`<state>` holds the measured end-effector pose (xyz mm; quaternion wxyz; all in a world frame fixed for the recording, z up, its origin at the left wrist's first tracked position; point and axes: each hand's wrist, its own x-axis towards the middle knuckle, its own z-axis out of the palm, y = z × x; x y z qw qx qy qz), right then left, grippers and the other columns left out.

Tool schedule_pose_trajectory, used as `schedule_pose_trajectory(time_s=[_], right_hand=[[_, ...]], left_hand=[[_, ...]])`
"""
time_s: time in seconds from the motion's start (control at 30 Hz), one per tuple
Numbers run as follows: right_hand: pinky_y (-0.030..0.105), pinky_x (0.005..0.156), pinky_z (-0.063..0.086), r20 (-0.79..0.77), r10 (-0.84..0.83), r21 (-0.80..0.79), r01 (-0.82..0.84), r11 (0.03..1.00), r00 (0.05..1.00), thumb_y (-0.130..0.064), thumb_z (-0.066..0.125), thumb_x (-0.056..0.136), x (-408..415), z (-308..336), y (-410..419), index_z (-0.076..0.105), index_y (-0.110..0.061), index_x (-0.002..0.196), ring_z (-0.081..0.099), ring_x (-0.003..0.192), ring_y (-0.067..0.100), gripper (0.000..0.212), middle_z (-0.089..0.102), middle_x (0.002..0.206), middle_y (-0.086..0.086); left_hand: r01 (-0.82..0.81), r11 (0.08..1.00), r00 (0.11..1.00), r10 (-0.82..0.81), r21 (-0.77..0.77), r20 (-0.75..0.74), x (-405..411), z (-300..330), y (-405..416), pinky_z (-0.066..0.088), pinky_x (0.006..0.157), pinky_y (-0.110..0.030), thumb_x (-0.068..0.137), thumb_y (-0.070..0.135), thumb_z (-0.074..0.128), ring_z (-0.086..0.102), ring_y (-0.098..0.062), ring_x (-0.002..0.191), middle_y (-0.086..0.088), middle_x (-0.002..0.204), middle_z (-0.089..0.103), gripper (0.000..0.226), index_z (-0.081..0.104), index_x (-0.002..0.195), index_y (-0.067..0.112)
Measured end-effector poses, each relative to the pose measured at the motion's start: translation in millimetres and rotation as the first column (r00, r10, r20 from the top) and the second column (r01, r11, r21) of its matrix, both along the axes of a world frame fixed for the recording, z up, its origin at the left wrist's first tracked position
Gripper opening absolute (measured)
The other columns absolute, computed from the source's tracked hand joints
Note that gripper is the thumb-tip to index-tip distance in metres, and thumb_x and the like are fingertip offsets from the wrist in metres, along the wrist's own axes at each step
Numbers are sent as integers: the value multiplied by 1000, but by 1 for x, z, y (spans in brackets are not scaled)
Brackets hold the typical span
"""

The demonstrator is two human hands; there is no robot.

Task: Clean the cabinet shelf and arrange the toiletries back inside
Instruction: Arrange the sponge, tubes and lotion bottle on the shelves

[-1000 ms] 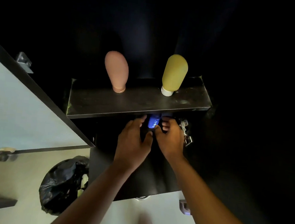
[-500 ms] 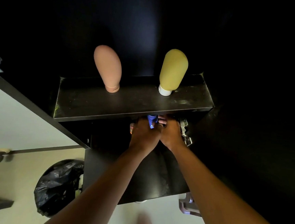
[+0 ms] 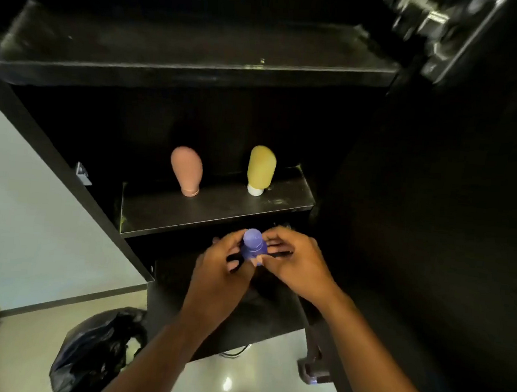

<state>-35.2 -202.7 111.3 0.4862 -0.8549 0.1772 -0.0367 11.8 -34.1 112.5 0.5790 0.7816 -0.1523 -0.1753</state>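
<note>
A small purple bottle [image 3: 253, 248] is held between my left hand [image 3: 224, 271] and my right hand [image 3: 295, 261], just below the front edge of the dark cabinet shelf [image 3: 218, 214]. Both hands have fingers closed on it. A thin black strap runs across my fingers by the bottle. On the shelf stand a pink squeeze bottle [image 3: 187, 170] on the left and a yellow squeeze bottle [image 3: 261, 169] with a white cap on the right, both cap-down.
An upper dark shelf [image 3: 193, 65] spans the cabinet above. The open cabinet door [image 3: 25, 206] hangs at the left. A black bin bag [image 3: 96, 350] sits on the pale floor below. A hinge [image 3: 434, 26] shows top right.
The purple bottle has come out from under the shelf edge into plain sight between both hands. The camera has tilted up, so the upper shelf is in view.
</note>
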Motion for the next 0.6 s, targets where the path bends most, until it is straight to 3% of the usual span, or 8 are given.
schedule_pose_trajectory(time_s=[0.17, 0.27, 0.43, 0.6], right_hand=[[36, 88, 60, 155, 40, 68, -51, 996, 987, -12, 84, 78, -27, 106, 8, 74, -25, 107, 73, 96, 13, 33, 76, 103, -5], [38, 86, 60, 289, 44, 86, -71, 994, 956, -8, 84, 79, -33, 167, 21, 75, -19, 106, 73, 95, 20, 30, 77, 101, 3], [42, 82, 60, 493, 24, 118, -94, 989, 870, -7, 82, 80, -25, 253, 47, 75, -17, 105, 74, 92, 25, 28, 78, 98, 6], [37, 73, 61, 611, -25, 154, -88, 984, 791, -7, 80, 83, 9, 300, 60, 74, -16, 104, 75, 86, 20, 23, 78, 95, 6]], left_hand=[[8, 994, 995, 3, -105, 101, -19, 81, 27, 62, 85, -26, 88, 7, 77, 73, -3, 103, 14, 112, 76, 43, 69, 127, 24], [20, 984, 978, 17, -178, 208, -20, 138, 41, 61, 78, -20, 87, 10, 79, 74, -1, 97, 21, 107, 76, 42, 71, 121, 33], [43, 967, 909, 66, -252, 412, -6, 229, 59, 58, 76, -14, 86, 23, 81, 72, 1, 101, 20, 110, 75, 41, 70, 123, 36], [46, 964, 844, 103, -261, 526, 22, 287, 59, 55, 76, -9, 87, 10, 79, 71, 6, 98, 19, 110, 74, 44, 68, 123, 35]])
